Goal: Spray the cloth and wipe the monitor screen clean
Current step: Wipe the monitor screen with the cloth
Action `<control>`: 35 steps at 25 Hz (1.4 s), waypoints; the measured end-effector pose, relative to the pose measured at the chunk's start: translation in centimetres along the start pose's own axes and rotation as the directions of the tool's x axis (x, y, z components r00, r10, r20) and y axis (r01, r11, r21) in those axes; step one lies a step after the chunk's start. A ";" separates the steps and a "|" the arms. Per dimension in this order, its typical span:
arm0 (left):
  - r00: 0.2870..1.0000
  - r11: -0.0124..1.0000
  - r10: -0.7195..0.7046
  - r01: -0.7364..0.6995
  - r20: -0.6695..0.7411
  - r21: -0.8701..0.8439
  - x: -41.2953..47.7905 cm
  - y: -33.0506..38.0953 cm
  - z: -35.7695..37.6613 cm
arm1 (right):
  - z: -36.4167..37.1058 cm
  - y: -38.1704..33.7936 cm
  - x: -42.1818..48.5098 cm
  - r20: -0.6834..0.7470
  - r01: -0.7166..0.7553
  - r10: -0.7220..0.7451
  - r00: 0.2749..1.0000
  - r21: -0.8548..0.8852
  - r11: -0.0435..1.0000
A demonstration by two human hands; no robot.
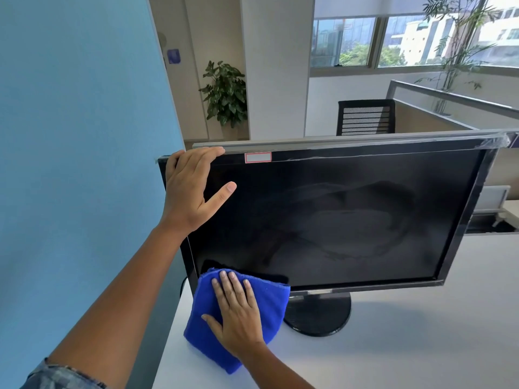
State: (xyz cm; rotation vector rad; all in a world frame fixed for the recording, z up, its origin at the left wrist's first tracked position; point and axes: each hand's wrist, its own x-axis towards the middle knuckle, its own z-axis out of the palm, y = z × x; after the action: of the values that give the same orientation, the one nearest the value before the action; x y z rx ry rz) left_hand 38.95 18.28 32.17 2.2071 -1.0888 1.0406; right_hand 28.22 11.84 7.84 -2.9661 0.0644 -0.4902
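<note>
One monitor, long axis horizontal

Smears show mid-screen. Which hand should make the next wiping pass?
Right. The right hand lies flat on the blue cloth, pressing it against the monitor's lower left corner, ready to sweep toward the smears. The left hand grips the monitor's top left corner, steadying it, and holds no cloth.

Left hand raised, fingers hooked, thumb out; right hand low, flat, fingers straight.
</note>
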 end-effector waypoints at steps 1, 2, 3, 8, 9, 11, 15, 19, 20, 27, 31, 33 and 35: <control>1.000 1.000 0.001 -0.001 0.000 0.000 0.0 0.0 0.0 | -0.2 0.4 0.2 -0.049 -0.027 0.027 0.998 0.005 1.000; 1.000 1.000 0.002 -0.002 -0.001 0.000 0.0 0.0 0.0 | -0.5 0.9 0.4 -0.107 -0.058 0.060 0.992 0.015 0.998; 1.000 1.000 0.004 -0.004 -0.002 0.001 0.0 0.0 0.0 | -0.9 1.5 0.8 -0.168 -0.090 0.093 0.981 0.027 0.996; 1.000 1.000 0.007 -0.007 -0.006 0.000 0.1 0.0 0.0 | -3.9 4.9 3.1 -0.434 -0.146 0.135 0.891 0.008 0.989; 1.000 1.000 0.008 -0.008 -0.006 -0.001 0.1 0.0 0.0 | -4.8 5.5 3.7 -0.479 -0.157 0.148 0.865 0.021 0.987; 1.000 1.000 0.009 -0.009 -0.007 -0.003 0.1 0.0 0.0 | -7.0 6.9 5.2 -0.563 -0.200 0.208 0.800 0.076 0.977; 1.000 1.000 0.009 -0.009 -0.004 -0.003 0.2 0.0 0.0 | -12.2 10.4 8.1 -0.681 -0.276 0.309 0.664 0.161 0.948; 1.000 1.000 0.012 -0.012 -0.005 0.005 0.2 -0.1 0.1 | -16.5 15.0 9.3 -0.731 -0.359 0.394 0.558 0.215 0.908; 1.000 1.000 0.011 -0.011 -0.005 0.003 0.2 -0.1 0.1 | -17.3 16.2 9.3 -0.736 -0.378 0.409 0.540 0.222 0.899; 1.000 1.000 0.005 -0.005 -0.018 -0.001 0.3 -0.1 0.3 | -20.2 24.0 7.9 -0.723 -0.483 0.593 0.354 0.401 0.778; 1.000 1.000 0.003 -0.003 -0.021 0.002 0.4 -0.1 0.5 | -19.4 27.0 6.2 -0.662 -0.512 0.703 0.262 0.522 0.682; 1.000 1.000 0.007 -0.007 -0.028 0.005 0.4 -0.2 0.6 | -18.2 27.6 5.3 -0.627 -0.519 0.741 0.239 0.563 0.644; 0.999 1.000 0.009 -0.009 -0.031 0.010 0.3 -0.3 0.7 | -16.7 27.6 4.3 -0.593 -0.529 0.772 0.231 0.589 0.611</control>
State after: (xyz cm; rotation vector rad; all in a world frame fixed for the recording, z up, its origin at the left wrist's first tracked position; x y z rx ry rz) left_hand 39.62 17.87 31.97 2.1885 -1.0834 1.0824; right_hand 26.37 -17.88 20.99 -1.8287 1.2014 -1.5005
